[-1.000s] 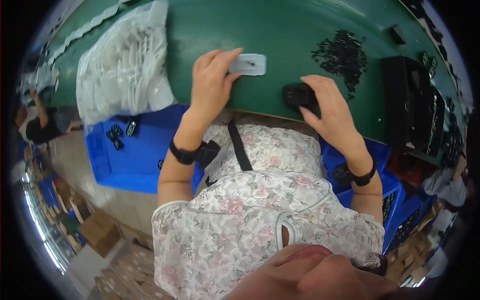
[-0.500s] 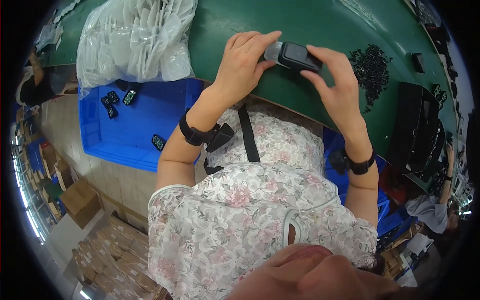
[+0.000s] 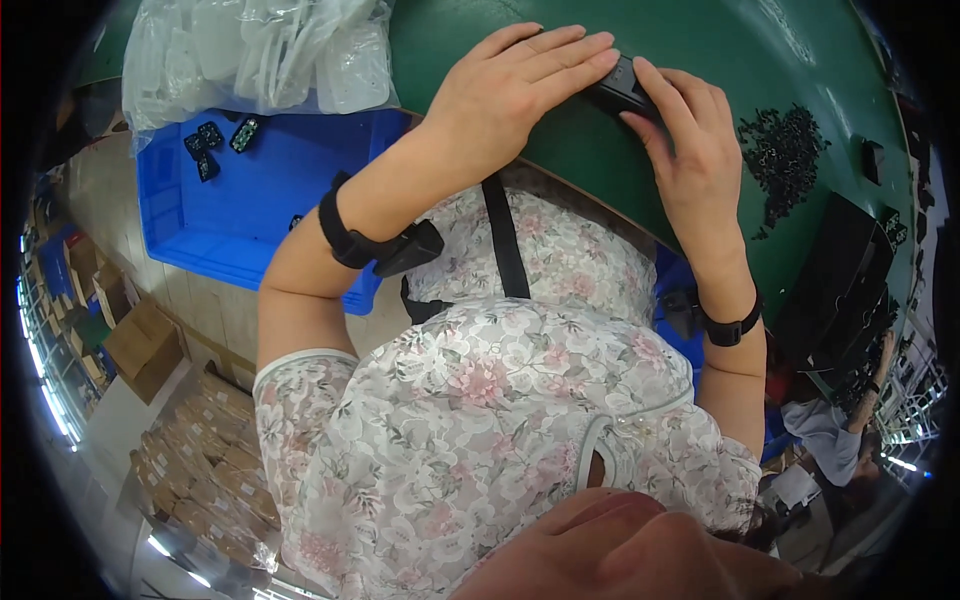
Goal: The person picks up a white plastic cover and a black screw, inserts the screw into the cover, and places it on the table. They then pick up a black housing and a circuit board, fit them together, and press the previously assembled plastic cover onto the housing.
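Note:
Over the green table (image 3: 450, 45), a small black rounded device (image 3: 627, 82) sits between my hands near the table's front edge. My right hand (image 3: 695, 150) grips its right end between thumb and fingers. My left hand (image 3: 510, 95) lies across its left part with fingers stretched out flat, palm down. That part of the device is hidden beneath the left fingers, and so is any clear piece there. To the right of my right hand is a loose pile of tiny black parts (image 3: 780, 155).
A clear bag of translucent plastic pieces (image 3: 260, 55) lies at the table's left edge. Below it a blue bin (image 3: 190, 230) holds several black parts with green circuit boards (image 3: 204, 150). A black box (image 3: 835, 285) stands at the right, near a small black block (image 3: 872, 160).
My left hand has gone from pinching a clear rounded piece at the device's left end to lying flat over it. The device and both hands have shifted slightly up in view.

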Action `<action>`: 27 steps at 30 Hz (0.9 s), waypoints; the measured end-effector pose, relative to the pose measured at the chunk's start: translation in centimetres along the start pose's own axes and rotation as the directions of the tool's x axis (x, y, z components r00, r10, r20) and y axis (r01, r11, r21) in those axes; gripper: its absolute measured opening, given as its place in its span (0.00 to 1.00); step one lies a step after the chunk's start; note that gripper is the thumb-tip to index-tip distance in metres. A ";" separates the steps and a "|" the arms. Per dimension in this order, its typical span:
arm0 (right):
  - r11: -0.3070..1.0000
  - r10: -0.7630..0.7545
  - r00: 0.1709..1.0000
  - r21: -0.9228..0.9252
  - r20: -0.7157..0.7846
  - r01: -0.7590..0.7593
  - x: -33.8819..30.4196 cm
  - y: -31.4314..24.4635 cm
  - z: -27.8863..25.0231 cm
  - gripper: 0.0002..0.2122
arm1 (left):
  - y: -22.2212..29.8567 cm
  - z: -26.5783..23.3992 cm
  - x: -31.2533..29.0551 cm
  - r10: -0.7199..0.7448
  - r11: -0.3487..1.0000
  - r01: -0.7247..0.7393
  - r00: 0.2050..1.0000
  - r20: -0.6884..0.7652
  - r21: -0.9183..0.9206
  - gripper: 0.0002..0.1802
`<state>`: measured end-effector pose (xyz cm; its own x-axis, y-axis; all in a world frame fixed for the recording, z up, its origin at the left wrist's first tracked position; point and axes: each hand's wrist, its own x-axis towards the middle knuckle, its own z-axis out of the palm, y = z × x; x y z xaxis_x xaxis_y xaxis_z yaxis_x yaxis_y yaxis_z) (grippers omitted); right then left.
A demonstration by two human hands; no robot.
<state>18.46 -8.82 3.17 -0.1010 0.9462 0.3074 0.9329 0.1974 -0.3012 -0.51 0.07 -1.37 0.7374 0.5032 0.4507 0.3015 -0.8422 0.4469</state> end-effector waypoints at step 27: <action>0.602 0.496 0.854 0.771 -0.160 -0.205 3.1 8.6 -2.5 0.18 | 3.6 2.2 5.2 -0.420 0.711 0.261 0.902 -0.097 -0.652 0.15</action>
<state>27.05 -4.83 3.74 0.4318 0.8644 0.2575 0.3160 0.1224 -0.9408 5.77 -0.81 0.86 0.4803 0.8265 0.2936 0.0128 -0.3413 0.9399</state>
